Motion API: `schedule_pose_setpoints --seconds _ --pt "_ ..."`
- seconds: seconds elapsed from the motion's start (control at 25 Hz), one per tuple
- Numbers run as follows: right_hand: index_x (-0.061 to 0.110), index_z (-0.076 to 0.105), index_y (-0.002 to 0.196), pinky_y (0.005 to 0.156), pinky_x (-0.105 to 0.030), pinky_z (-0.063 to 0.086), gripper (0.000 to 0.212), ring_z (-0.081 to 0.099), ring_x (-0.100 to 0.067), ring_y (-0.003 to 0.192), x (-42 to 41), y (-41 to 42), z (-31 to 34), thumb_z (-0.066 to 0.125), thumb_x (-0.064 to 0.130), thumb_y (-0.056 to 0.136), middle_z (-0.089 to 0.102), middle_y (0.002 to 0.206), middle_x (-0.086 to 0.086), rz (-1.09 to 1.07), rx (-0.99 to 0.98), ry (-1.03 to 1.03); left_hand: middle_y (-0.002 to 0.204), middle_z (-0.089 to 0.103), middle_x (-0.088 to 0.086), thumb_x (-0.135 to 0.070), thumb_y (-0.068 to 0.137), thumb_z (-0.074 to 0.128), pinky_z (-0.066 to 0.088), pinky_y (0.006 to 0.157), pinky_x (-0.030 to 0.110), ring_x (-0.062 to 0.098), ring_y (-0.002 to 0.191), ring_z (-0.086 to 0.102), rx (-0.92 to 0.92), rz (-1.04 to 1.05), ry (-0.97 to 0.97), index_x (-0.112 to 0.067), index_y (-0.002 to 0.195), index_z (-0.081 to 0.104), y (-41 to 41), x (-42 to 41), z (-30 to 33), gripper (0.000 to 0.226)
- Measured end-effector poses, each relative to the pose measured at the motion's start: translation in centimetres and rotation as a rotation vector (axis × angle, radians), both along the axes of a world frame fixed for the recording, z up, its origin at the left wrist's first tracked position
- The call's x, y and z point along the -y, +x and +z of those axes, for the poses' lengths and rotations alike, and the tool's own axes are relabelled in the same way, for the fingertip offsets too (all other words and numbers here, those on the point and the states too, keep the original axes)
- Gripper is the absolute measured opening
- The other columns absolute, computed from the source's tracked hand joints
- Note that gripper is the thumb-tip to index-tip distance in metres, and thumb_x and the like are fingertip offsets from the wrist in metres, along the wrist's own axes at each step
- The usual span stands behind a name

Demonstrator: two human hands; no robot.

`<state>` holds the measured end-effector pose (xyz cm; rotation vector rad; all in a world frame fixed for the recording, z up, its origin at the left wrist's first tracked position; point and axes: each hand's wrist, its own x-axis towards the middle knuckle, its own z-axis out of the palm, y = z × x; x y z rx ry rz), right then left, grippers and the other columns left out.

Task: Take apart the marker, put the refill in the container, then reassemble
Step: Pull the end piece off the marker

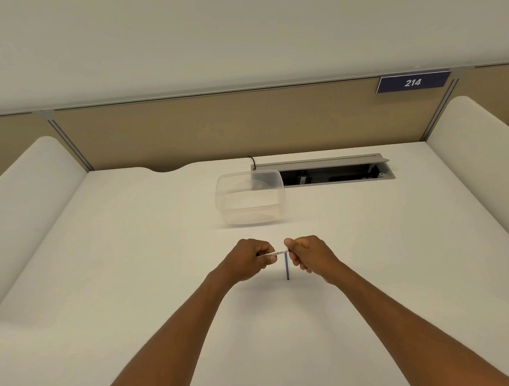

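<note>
A thin white marker barrel (277, 252) with printed lettering is held level above the white desk (133, 273). My left hand (248, 262) pinches its left end and my right hand (309, 255) pinches its right end. A thin dark blue stick (287, 269), probably the refill, lies on the desk just under and between the hands, pointing toward me. A clear plastic container (249, 197), open and without a lid, stands farther back on the desk, apart from both hands.
An open cable tray (332, 174) is sunk into the desk behind and right of the container. Beige partition panels close off the back. White curved dividers rise at left (27, 204) and right (482, 166). A sign reads 214 (412, 82).
</note>
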<state>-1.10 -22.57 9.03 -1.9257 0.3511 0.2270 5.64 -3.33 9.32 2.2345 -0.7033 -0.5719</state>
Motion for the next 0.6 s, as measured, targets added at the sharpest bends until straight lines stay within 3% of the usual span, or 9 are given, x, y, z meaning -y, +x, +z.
schedule_pose_setpoints --seconds 0.24,0.36,0.52,0.6 --pt "0.011 0.064 0.071 0.061 -0.03 0.044 0.022 0.052 -0.014 0.062 -0.1 -0.1 -0.2 0.063 0.022 0.09 0.064 0.067 0.001 -0.035 0.112 -0.082 0.064 0.062 -0.005 -0.026 0.09 0.065 0.039 0.057 0.02 0.008 0.058 0.051 0.02 0.012 0.028 -0.016 0.082 0.07 -0.1 0.1 0.0 0.014" --pt "0.014 0.067 0.077 0.059 -0.03 0.047 0.012 0.056 -0.014 0.064 -0.1 -0.3 0.0 0.067 0.019 0.087 0.065 0.072 0.003 -0.068 0.145 -0.016 0.065 0.063 -0.003 -0.028 0.09 0.065 0.04 0.058 0.022 0.01 0.059 0.051 0.052 0.01 0.036 -0.015 0.082 0.07 0.0 -0.1 0.2 0.016" --pt "0.013 0.067 0.068 0.045 -0.024 0.037 0.048 0.049 -0.015 0.05 -0.1 -0.6 0.9 0.052 0.049 0.095 0.065 0.062 -0.003 -0.033 -0.05 0.069 0.066 0.065 0.001 -0.028 0.09 0.064 0.044 0.061 0.03 0.011 0.06 0.051 0.108 -0.017 0.07 -0.017 0.081 0.07 0.2 -0.3 0.2 0.015" --pt "0.015 0.063 0.061 0.045 -0.022 0.032 0.048 0.042 -0.015 0.047 -0.2 -0.7 1.0 0.052 0.048 0.095 0.058 0.056 -0.001 -0.032 -0.099 0.014 0.064 0.063 -0.001 -0.027 0.09 0.063 0.043 0.061 0.03 0.012 0.06 0.049 0.12 -0.028 0.074 -0.017 0.081 0.069 0.1 -0.3 0.2 0.016"
